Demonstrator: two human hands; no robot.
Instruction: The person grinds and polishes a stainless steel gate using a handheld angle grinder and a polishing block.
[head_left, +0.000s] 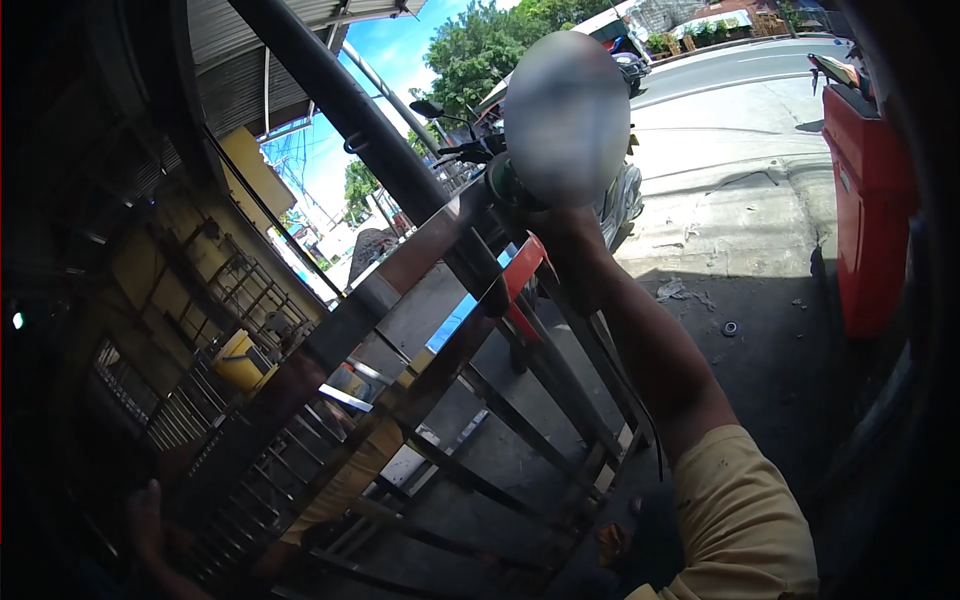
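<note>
My right hand (pixel 565 225) reaches out at the far end of a metal frame, beneath a blurred oval patch. It is closed around a green and dark round-ended tool (pixel 503 182) that looks like an angle grinder; the patch hides most of it. A thin dark cord hangs below my forearm. The frame (pixel 375 290) has broad shiny flat rails with several slimmer bars beneath, and it slants across the view. Low at the left, in deep shadow, my left hand (pixel 148 515) is beside the frame; its grip is too dark to make out.
A red bin (pixel 865 210) stands at the right. Behind the frame are a dark slanted post (pixel 350 110) and a parked motorcycle (pixel 625 195). A yellow bucket (pixel 243 360) is at the left near metal racks. Small litter lies on the concrete (pixel 740 290), with a road beyond.
</note>
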